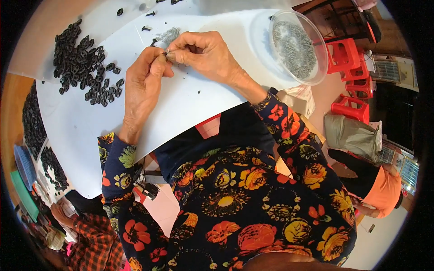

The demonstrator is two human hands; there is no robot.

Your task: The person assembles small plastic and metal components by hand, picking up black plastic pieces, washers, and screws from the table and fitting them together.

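Between the forearms (121,158) there is room to pass over the bench's (190,115) near edge. Black parts (72,58) block its left side; a clear bowl (322,61) bars the right end.

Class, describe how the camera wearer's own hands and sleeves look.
The left hand and right hand are bare, without gloves. The left sleeve and right sleeve are long and dark, with a floral print in red, orange, yellow and some green.

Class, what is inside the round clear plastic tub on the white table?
The tub holds a heap of small, thin, silvery metal pieces; anything beneath them is covered and cannot be seen.
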